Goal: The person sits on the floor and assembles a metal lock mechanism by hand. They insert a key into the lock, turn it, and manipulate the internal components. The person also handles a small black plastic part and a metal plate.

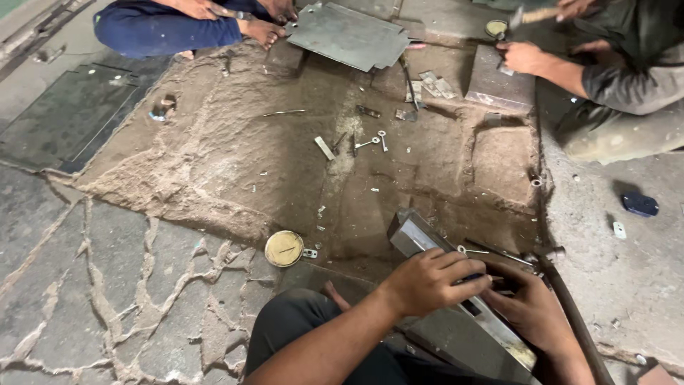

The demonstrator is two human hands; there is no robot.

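Both hands on steel bar (417, 235): left hand (431, 281) fingers curled over it, gripping; right hand (531, 310) closed beneath, grip contents unclear. Round tin (283, 248) lies well left of fingers.

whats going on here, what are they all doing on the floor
A person sitting on the ground presses the left hand and right hand onto a long metal bar, gripping a small dark piece between them. Across the dirt patch, another person's hand steadies something on a metal block. A cut metal sheet lies nearby.
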